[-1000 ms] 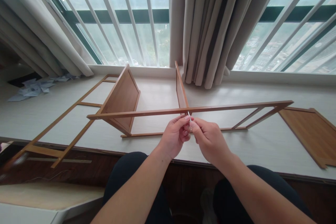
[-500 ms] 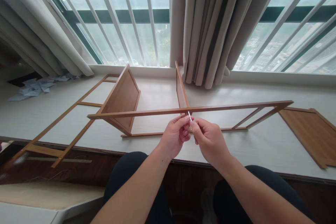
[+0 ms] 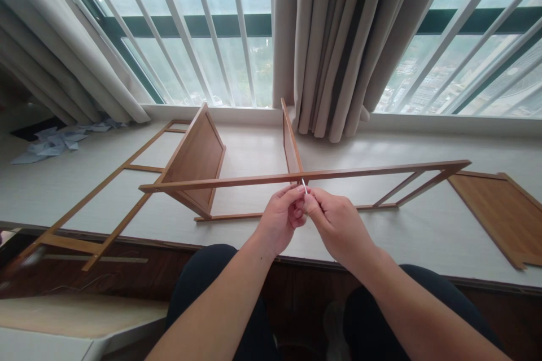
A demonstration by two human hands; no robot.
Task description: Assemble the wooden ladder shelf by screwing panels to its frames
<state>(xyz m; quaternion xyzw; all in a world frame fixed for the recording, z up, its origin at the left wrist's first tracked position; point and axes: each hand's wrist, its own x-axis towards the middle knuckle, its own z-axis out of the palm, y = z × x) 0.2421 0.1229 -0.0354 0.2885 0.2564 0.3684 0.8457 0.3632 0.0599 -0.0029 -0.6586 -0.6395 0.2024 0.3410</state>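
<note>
A thin silver metal rod (image 3: 304,186), resembling an Allen key, stands at a steep tilt with its top against the underside of a long wooden rail (image 3: 237,181). My right hand (image 3: 334,214) is closed around the rod's lower part, which is hidden by the fingers. Thumb and fingers of my left hand (image 3: 282,215) pinch the rod from the other side, close under the rail. The rail belongs to a wooden frame lying on its side, with an upright wooden panel (image 3: 197,155) at its left. A second, narrower-looking panel (image 3: 292,138) meets the rail just above my hands.
A ladder-like wooden frame (image 3: 105,192) extends past the white ledge's (image 3: 254,237) front edge at left. A loose wooden panel (image 3: 499,208) lies at right. Crumpled white paper (image 3: 53,141) sits far left. Curtains (image 3: 334,51) hang behind, before barred windows.
My right hand has turned slightly and moved a little left on the rod. The view has shifted slightly; the frame and my left hand stay about where they were.
</note>
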